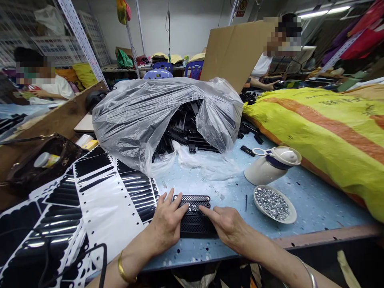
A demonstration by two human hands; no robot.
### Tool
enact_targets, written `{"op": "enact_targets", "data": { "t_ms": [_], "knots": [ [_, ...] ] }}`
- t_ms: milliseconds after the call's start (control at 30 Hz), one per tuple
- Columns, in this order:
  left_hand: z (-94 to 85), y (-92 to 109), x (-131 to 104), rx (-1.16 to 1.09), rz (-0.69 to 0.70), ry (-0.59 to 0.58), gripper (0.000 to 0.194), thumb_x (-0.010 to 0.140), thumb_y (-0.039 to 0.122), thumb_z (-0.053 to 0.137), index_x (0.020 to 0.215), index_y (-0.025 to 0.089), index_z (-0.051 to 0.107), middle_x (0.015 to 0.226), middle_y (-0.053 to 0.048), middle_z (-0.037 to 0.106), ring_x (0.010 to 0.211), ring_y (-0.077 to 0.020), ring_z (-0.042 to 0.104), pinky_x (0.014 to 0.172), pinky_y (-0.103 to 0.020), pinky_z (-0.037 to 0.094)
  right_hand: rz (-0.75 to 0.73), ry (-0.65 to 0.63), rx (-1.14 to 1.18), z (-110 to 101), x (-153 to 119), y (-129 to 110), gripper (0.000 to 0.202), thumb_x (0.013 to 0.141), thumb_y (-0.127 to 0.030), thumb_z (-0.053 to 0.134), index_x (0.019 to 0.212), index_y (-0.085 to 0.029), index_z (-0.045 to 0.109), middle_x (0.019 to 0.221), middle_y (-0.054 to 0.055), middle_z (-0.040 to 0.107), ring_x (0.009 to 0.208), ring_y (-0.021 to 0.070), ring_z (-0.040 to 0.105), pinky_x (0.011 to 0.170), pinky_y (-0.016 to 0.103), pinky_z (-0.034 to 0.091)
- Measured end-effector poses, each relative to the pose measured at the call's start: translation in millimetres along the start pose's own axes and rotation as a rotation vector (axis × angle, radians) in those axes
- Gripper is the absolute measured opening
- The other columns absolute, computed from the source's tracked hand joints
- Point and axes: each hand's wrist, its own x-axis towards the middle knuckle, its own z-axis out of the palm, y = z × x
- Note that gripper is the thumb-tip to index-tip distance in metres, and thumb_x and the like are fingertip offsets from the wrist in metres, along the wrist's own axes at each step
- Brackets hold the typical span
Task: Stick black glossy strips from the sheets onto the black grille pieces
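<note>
Several black perforated plastic strips [195, 229] lie side by side in front of me on the blue table. Small shiny metal nuts [193, 207] sit grouped on them, between my hands. My left hand [168, 220] rests at the left end of the strips with its fingers spread, the thumb beside the nuts. From the right, my right hand [226, 224] reaches in with its index finger stretched to the nuts; its other fingers are curled and partly hidden. To the right stands a white bowl [293, 218] full of similar small metal pieces.
A clear plastic bag [129, 116] of black parts lies behind the strips. A tilted white mug [261, 170] stands behind the bowl, near a yellow sack [324, 120]. Sheets with black stickers [105, 212] cover the left side, beside a brown handbag [60, 148]. Two people work farther back.
</note>
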Motion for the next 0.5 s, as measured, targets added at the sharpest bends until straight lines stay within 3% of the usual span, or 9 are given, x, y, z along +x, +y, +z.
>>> {"op": "enact_targets", "data": {
  "t_ms": [267,500],
  "knots": [
    [9.1,-4.9,9.1,0.084,0.008,-0.079,0.055,0.072,0.007,0.059,0.126,0.016,0.066,0.139,-0.02,0.061,0.135,-0.0488,0.047,0.103,-0.07,0.038,0.036,-0.186,-0.123,2.8,13.5,-6.7,0.061,0.079,0.0,0.044,0.137,-0.013,0.059,0.078,0.008,0.067,0.06,0.0175,0.057,0.057,0.028,0.04],
    [6.6,-3.9,9.4,0.083,0.026,-0.048,0.058,0.071,0.005,0.056,0.127,0.013,0.064,0.139,-0.019,0.062,0.136,-0.0476,0.046,0.105,-0.068,0.038,0.084,-0.196,-0.163,3.8,6.4,-2.2,0.061,0.079,0.001,0.044,0.135,-0.015,0.06,0.077,0.007,0.065,0.063,0.0172,0.056,0.06,0.028,0.039]
  ]
}}
